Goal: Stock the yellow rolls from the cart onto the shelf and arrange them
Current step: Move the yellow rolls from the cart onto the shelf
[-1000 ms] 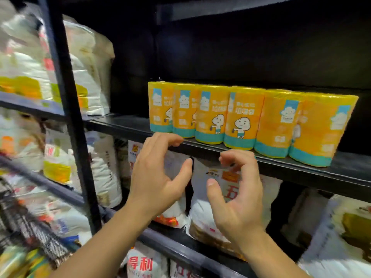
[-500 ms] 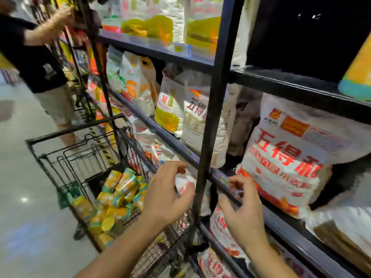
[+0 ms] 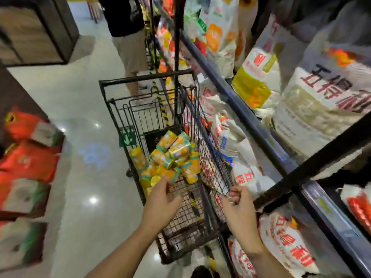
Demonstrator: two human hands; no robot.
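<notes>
I'm fetching: my empty left hand (image 3: 162,201), fingers loose, nearly touches the yellow rolls (image 3: 170,157) ahead; right hand (image 3: 239,209) curled, grip unclear. Next I grab one.

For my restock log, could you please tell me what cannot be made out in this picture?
Head view:
- yellow rolls: heaped in the cart, lower ones buried, count unknown.
- right hand: fingers curled beside the cart's rim; grip unclear, seen from behind.
- orange packs, left: print lost to blur.
- other person: cut off by top edge.
</notes>
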